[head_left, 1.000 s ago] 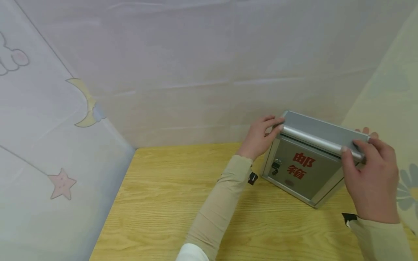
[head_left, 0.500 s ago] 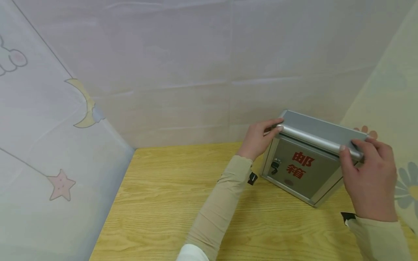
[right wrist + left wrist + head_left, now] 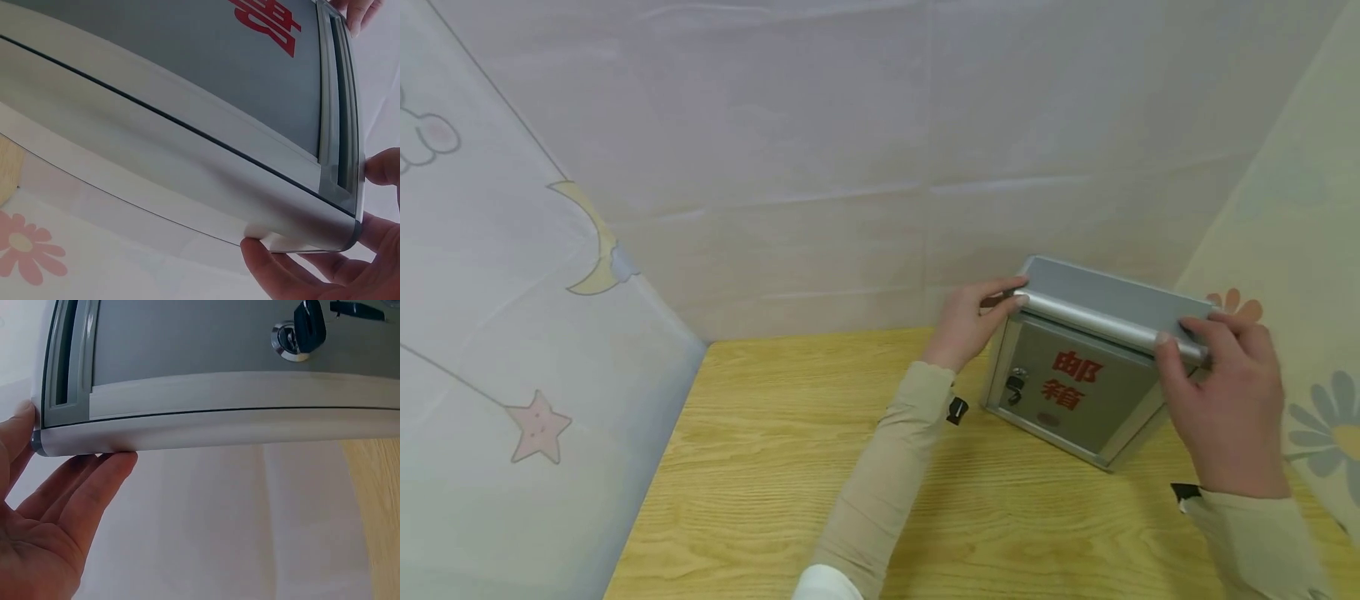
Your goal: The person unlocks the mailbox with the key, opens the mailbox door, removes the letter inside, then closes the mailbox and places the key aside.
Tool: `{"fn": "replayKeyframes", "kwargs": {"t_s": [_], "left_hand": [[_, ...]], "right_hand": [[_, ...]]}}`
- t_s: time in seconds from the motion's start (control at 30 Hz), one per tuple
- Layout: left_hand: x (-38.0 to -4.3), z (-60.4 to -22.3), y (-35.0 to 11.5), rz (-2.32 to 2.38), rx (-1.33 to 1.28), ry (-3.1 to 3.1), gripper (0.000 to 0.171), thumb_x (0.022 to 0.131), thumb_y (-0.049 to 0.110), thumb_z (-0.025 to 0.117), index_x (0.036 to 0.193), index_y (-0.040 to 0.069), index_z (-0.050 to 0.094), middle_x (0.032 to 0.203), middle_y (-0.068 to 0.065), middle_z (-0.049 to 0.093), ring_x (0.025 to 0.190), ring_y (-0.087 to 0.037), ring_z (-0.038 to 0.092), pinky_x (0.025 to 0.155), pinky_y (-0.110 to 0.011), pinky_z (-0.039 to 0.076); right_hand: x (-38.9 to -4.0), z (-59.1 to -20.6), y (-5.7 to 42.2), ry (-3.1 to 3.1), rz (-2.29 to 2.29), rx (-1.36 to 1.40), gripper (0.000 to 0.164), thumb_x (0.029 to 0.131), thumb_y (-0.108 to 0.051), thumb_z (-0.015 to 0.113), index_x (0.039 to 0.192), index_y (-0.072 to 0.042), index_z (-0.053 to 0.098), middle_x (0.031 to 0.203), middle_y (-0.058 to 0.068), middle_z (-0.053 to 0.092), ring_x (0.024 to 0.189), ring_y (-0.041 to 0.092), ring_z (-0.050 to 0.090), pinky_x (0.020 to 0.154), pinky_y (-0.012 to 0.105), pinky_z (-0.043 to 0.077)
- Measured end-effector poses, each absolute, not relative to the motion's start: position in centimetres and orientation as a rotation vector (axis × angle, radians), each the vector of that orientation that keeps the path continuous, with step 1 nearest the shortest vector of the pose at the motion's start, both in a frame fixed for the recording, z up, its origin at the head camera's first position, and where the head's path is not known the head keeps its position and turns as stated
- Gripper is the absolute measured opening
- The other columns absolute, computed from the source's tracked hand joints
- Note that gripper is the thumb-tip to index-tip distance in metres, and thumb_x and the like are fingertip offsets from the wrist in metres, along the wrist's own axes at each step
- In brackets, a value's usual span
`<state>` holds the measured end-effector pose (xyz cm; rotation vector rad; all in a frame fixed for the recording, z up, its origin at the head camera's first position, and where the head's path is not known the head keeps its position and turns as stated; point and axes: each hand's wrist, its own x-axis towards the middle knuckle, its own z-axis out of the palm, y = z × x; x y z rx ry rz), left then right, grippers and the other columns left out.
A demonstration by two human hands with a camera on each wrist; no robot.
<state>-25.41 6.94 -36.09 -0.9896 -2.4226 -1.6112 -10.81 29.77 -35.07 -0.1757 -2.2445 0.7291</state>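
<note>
A grey metal mailbox (image 3: 1093,421) with red characters stands on the wooden table (image 3: 775,450), toward its right side, front panel facing me. Whether its base fully touches the wood I cannot tell. My left hand (image 3: 966,327) grips its upper left corner; in the left wrist view the thumb (image 3: 20,425) is on the top edge and the fingers lie along the side wall. At the upper right corner my right hand (image 3: 1236,408) holds on, fingers over the top and side. A key (image 3: 309,328) sits in the lock (image 3: 282,342), with a second dark key (image 3: 357,310) beside it.
Behind the table rises a pale, creased cloth wall (image 3: 820,183). Another printed wall with a moon and a pink star (image 3: 541,427) borders the left. On the right, a wall with flowers (image 3: 1333,425) stands close to my right hand.
The mailbox has shifted a little to the left, and both hands have moved with it. Their hold on its upper corners looks the same.
</note>
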Motion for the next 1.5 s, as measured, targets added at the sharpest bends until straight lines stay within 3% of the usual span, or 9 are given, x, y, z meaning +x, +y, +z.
{"fn": "replayKeyframes", "kwargs": {"t_s": [0.23,0.67,0.87,1.1,1.5], "left_hand": [[-25.5,-36.3,4.2,-1.543,-1.034,-2.381,0.038,0.094,0.038,0.057,0.129,0.025,0.062,0.127,0.009,0.060,0.105,-0.003,0.058,0.089,-0.018,0.044],[-24.7,-36.9,0.0,-1.553,-0.930,-2.311,0.037,0.093,0.037,0.060,0.126,0.022,0.065,0.123,0.009,0.061,0.107,0.000,0.055,0.089,-0.020,0.045],[-23.5,-37.0,-2.1,-1.592,-0.875,-2.270,0.036,0.092,0.035,0.061,0.125,0.021,0.066,0.126,0.009,0.059,0.108,-0.004,0.057,0.080,-0.023,0.051],[-21.9,-37.1,-4.4,-1.519,-0.804,-2.284,0.034,0.093,0.036,0.061,0.125,0.025,0.066,0.121,0.010,0.061,0.109,-0.004,0.056,0.081,-0.024,0.051],[-19.8,-37.1,-6.6,-1.461,-0.744,-2.223,0.032,0.093,0.030,0.062,0.124,0.023,0.067,0.116,0.007,0.062,0.105,-0.009,0.058,0.071,-0.023,0.053]], "right_hand": [[-11.5,-35.1,28.6,-2.252,0.766,-0.077,0.032,0.091,-0.016,0.062,0.114,0.006,0.063,0.125,0.028,0.048,0.109,0.050,0.043,0.089,0.062,0.032],[-13.2,-35.1,25.7,-2.222,0.784,0.076,0.030,0.089,-0.016,0.065,0.111,0.005,0.065,0.121,0.028,0.051,0.108,0.048,0.046,0.085,0.059,0.035],[-13.9,-35.1,24.4,-2.222,0.791,0.144,0.029,0.089,-0.015,0.065,0.110,0.005,0.065,0.120,0.027,0.052,0.105,0.046,0.048,0.083,0.057,0.037],[-14.4,-35.3,22.9,-2.231,0.831,0.201,0.028,0.090,-0.015,0.064,0.110,0.004,0.065,0.121,0.026,0.052,0.107,0.044,0.047,0.084,0.055,0.036],[-15.2,-35.4,21.3,-2.226,0.872,0.257,0.027,0.089,-0.016,0.063,0.110,0.002,0.065,0.124,0.021,0.052,0.111,0.041,0.048,0.086,0.054,0.039]]}}
